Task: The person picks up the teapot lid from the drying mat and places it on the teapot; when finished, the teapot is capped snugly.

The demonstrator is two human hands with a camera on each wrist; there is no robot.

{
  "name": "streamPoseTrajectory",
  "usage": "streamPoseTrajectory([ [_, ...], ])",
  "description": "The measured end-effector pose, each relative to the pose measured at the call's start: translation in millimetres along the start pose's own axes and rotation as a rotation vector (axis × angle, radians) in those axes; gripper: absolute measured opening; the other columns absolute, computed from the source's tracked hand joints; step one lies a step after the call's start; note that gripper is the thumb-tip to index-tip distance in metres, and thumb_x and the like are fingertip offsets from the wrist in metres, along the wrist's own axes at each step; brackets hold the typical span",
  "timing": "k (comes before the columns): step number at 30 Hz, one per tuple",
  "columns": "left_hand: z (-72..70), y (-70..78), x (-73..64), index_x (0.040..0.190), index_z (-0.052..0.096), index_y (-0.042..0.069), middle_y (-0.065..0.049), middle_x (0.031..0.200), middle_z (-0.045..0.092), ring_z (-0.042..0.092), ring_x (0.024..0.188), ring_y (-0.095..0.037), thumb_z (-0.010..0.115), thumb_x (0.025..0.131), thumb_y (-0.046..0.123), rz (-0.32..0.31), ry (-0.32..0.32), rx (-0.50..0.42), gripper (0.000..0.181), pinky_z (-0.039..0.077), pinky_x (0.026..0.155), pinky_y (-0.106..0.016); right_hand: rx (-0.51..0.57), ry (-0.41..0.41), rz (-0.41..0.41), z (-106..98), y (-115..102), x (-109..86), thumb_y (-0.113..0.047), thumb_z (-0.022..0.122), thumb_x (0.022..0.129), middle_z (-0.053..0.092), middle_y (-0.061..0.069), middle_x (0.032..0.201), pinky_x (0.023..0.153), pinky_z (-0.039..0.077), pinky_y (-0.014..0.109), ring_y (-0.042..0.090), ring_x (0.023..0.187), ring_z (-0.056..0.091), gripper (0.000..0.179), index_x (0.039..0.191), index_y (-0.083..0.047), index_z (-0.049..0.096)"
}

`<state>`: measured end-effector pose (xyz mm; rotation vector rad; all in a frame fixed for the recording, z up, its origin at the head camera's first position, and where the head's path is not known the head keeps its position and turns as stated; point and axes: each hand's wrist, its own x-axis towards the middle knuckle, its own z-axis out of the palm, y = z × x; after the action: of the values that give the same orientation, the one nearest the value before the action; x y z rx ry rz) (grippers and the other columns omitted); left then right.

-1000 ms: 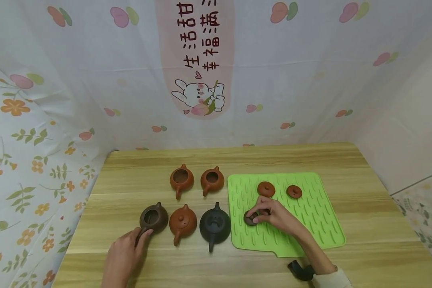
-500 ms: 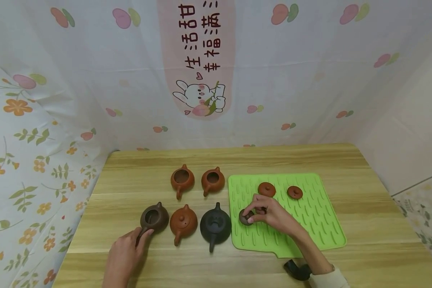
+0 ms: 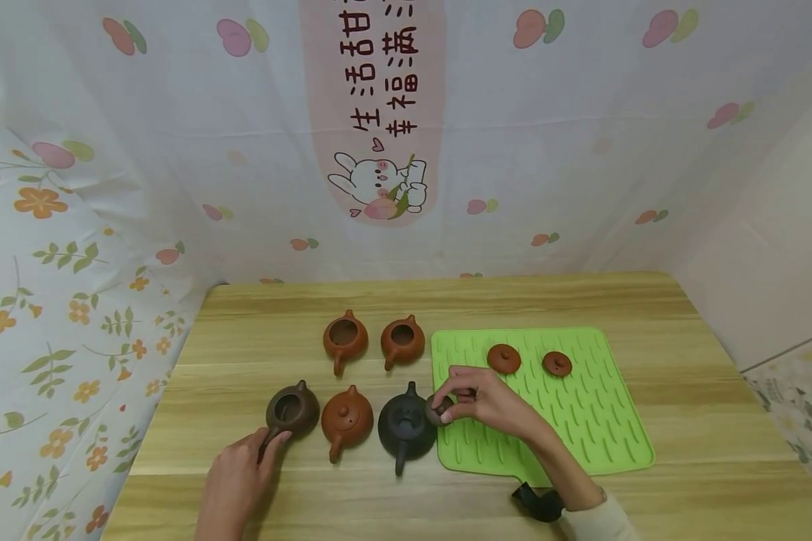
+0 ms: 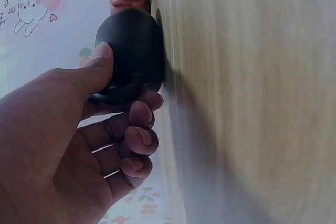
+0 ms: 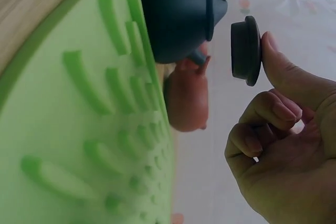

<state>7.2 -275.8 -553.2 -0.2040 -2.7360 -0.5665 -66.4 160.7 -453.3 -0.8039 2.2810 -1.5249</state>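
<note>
My left hand (image 3: 239,473) grips the handle of a dark brown lidless teapot (image 3: 292,411) at the left of the table; in the left wrist view that teapot (image 4: 128,51) looks nearly black, thumb against its side. My right hand (image 3: 490,402) pinches a dark brown teapot lid (image 3: 439,410) by its knob. In the head view the lid overlaps the right side of a black lidded teapot (image 3: 406,432). The right wrist view shows the lid (image 5: 245,51) held clear above the green mat (image 5: 89,129), its underside rim visible.
An orange-brown lidded teapot (image 3: 347,418) stands between the dark ones. Two orange-brown lidless teapots (image 3: 345,338) are behind. On the green mat (image 3: 616,451) lie two orange-brown lids (image 3: 504,359). A black curved object (image 3: 537,503) shows by the right wrist. A patterned curtain (image 3: 568,165) hangs behind.
My right hand has lifted the dark brown lid from the green mat and carried it left to the black teapot's edge. My left hand keeps its grip on the dark brown teapot.
</note>
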Motion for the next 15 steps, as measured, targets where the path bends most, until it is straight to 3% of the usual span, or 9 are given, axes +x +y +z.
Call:
streamPoseTrajectory([
  [3, -9.0, 11.6, 2.8, 0.081, 0.063, 0.01, 0.002, 0.066, 0.059, 0.068, 0.059, -0.032, 0.077, 0.105, 0.036, 0.012, 0.021, -0.019, 0.037, 0.05, 0.054, -0.049, -0.005, -0.011, 0.009, 2, -2, 3.1, -0.008, 0.088, 0.091, 0.045, -0.006, 0.081, 0.068, 0.037, 0.025, 0.006, 0.072, 0.037, 0.015, 0.105, -0.012, 0.084],
  [8, -30.0, 36.7, 10.1, 0.08, 0.062, 0.008, -0.001, 0.065, 0.057, 0.066, 0.058, -0.034, 0.068, 0.11, 0.041, 0.013, 0.023, -0.038, 0.045, 0.05, 0.054, -0.052, -0.005, -0.017, 0.009, 5, -6, 7.7, -0.009, 0.088, 0.091, 0.043, -0.006, 0.08, 0.067, 0.037, 0.025, 0.005, 0.071, 0.036, 0.014, 0.104, -0.013, 0.083],
  [11, -37.6, 44.2, 12.4, 0.078, 0.061, 0.008, -0.001, 0.064, 0.057, 0.066, 0.059, -0.034, 0.071, 0.109, 0.036, -0.015, 0.006, -0.038, 0.043, 0.05, 0.055, -0.053, 0.001, -0.024, -0.022, 10, -10, 11.9, -0.01, 0.089, 0.09, 0.046, -0.004, 0.08, 0.068, 0.037, 0.024, 0.003, 0.071, 0.037, 0.015, 0.103, -0.013, 0.082],
  [15, -30.9, 37.4, 11.3, 0.078, 0.06, 0.009, 0.0, 0.064, 0.056, 0.064, 0.057, -0.031, 0.075, 0.106, 0.034, -0.024, 0.008, -0.036, 0.041, 0.048, 0.054, -0.052, 0.008, -0.047, -0.069, 17, -13, 16.4, -0.009, 0.09, 0.088, 0.049, 0.001, 0.08, 0.069, 0.039, 0.023, 0.001, 0.072, 0.038, 0.016, 0.102, -0.011, 0.082],
])
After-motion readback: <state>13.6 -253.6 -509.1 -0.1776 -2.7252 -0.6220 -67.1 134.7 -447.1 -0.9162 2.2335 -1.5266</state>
